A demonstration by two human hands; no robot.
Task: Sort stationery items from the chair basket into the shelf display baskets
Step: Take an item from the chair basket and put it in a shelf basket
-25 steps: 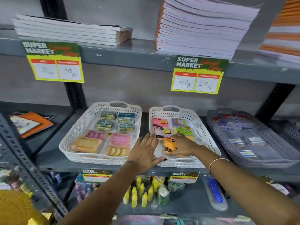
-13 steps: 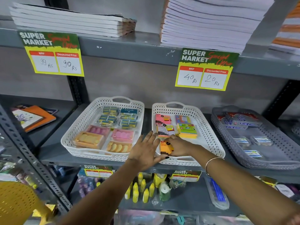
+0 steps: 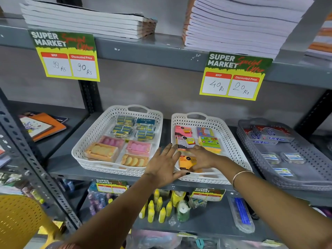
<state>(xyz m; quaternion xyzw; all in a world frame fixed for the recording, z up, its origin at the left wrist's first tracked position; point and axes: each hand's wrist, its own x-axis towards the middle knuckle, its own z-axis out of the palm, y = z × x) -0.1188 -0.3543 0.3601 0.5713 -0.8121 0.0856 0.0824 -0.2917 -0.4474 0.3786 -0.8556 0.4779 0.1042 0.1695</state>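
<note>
A person reaches into a grey metal shelf (image 3: 59,164) holding 3 baskets. The right hand (image 3: 202,157) presses an orange sticky-note packet (image 3: 186,161) into the front-left corner of the white perforated plastic middle basket (image 3: 231,141), fingers curled on it. The left hand (image 3: 164,167) rests flat and open-fingered against that basket's left front rim, holding nothing. Several packets are already arranged here; the chair basket is out of view, so what remains is unclear.

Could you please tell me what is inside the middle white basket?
The middle basket holds sticky-note packs: pink, blue, green and orange. The right hand covers part of the orange pack.
</note>
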